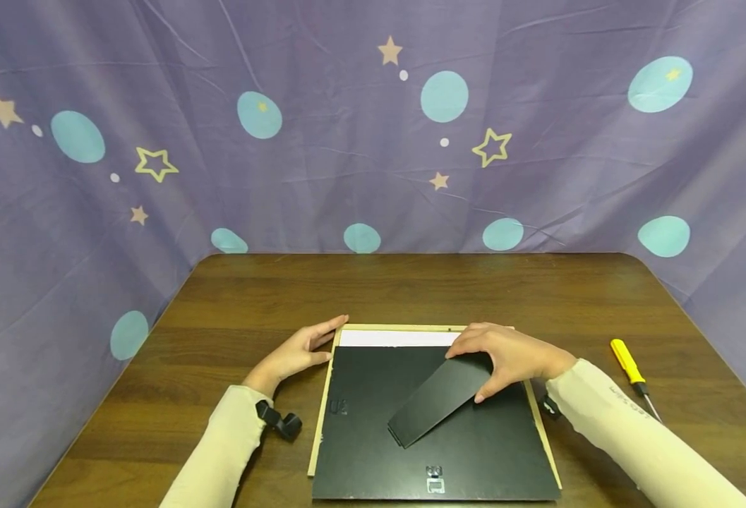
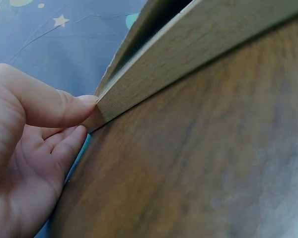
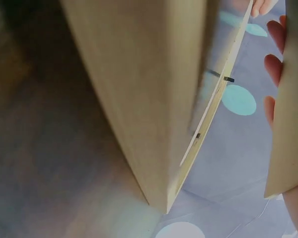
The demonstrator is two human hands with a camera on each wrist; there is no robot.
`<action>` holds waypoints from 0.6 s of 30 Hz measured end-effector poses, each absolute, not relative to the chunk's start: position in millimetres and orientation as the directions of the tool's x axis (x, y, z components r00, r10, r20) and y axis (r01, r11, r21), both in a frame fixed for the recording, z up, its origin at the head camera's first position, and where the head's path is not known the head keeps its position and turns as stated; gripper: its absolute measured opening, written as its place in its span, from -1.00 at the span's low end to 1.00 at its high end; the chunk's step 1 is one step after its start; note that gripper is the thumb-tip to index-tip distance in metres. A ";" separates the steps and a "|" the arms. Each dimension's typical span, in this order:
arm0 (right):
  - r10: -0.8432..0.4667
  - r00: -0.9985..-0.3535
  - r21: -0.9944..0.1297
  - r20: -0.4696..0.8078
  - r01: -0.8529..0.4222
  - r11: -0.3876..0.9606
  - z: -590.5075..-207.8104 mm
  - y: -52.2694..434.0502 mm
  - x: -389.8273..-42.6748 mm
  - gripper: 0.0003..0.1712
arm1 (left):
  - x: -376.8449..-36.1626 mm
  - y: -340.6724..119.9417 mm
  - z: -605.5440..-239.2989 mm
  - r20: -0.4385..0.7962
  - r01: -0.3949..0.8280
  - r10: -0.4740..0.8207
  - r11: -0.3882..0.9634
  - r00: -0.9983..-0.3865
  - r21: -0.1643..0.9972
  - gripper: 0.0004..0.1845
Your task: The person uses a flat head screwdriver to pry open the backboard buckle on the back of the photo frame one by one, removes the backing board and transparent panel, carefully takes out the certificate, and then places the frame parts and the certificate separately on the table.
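Observation:
A picture frame (image 1: pixel 317 437) lies face down on the table, its pale wooden rim showing around a black backing board (image 1: pixel 373 381). The board sits shifted toward the near side, so a strip of white sheet (image 1: pixel 398 339) shows along the far rim. My left hand (image 1: pixel 296 356) holds the far left corner, thumb against the side of the rim. With thumb and fingers my right hand (image 1: pixel 506 353) grips the upper end of the black stand leg (image 1: pixel 439 398), which slants over the board. In the right wrist view, fingertips show past the leg's brownish face (image 3: pixel 293 124).
A screwdriver (image 1: pixel 627 361) with a yellow handle lies on the wooden table (image 1: pixel 271 296), right of the frame and partly behind the right forearm. Small dark tabs (image 3: pixel 229 79) stick out from the rim's inner side. A patterned purple curtain (image 1: pixel 347 176) hangs behind.

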State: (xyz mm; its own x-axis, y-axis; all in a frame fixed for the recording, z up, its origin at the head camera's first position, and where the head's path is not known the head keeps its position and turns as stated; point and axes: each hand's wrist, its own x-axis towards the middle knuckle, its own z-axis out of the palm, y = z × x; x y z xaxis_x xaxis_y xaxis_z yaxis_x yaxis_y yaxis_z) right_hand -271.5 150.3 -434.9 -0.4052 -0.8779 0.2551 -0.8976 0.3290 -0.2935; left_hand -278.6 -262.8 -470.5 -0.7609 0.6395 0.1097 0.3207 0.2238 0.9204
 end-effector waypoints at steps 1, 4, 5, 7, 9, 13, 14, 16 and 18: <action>-0.878 -0.406 -0.295 0.253 -0.897 0.329 -435.1 150.3 -270.8 -0.20 | -278.5 -262.6 -470.5 0.108 0.317 0.638 0.224 -0.763 0.921 -0.25; -0.877 -0.414 -0.298 0.243 -0.892 0.339 -435.0 150.5 -268.9 -0.18 | -278.3 -262.4 -470.4 0.104 0.311 0.636 0.223 -0.764 0.924 -0.26; -0.876 -0.418 -0.298 0.241 -0.891 0.343 -434.6 150.8 -268.4 -0.16 | -278.2 -262.4 -470.2 0.104 0.311 0.637 0.222 -0.764 0.924 -0.26; -0.873 -0.426 -0.305 0.239 -0.886 0.349 -433.2 151.7 -267.3 -0.12 | -278.3 -262.6 -470.2 0.104 0.311 0.637 0.221 -0.764 0.924 -0.26; -0.867 -0.430 -0.327 0.251 -0.881 0.343 -431.8 153.9 -266.7 -0.08 | -278.2 -262.6 -470.2 0.110 0.317 0.638 0.219 -0.762 0.923 -0.26; -0.837 -0.445 -0.397 0.319 -0.865 0.308 -427.5 162.5 -266.5 -0.06 | -277.8 -262.0 -470.2 0.135 0.341 0.641 0.209 -0.756 0.917 -0.26; -0.825 -0.450 -0.412 0.342 -0.861 0.298 -426.0 165.8 -265.9 -0.06 | -277.7 -261.9 -470.2 0.139 0.344 0.642 0.206 -0.754 0.916 -0.26; -0.795 -0.464 -0.442 0.390 -0.852 0.281 -421.7 173.3 -262.8 -0.08 | -277.3 -261.7 -469.7 0.139 0.343 0.644 0.202 -0.752 0.918 -0.26; -0.763 -0.465 -0.459 0.449 -0.853 0.250 -417.6 182.1 -257.4 -0.09 | -276.7 -261.6 -468.9 0.124 0.328 0.642 0.209 -0.756 0.921 -0.26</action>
State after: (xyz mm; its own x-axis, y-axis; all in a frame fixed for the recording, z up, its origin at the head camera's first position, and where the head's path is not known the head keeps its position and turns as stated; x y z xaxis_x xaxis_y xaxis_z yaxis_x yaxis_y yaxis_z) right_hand -257.4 182.1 -417.6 -0.4651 -0.7630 0.4489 -0.8526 0.2497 -0.4590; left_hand -276.7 -261.6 -468.9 -0.7563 0.6425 0.1235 0.3278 0.2087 0.9214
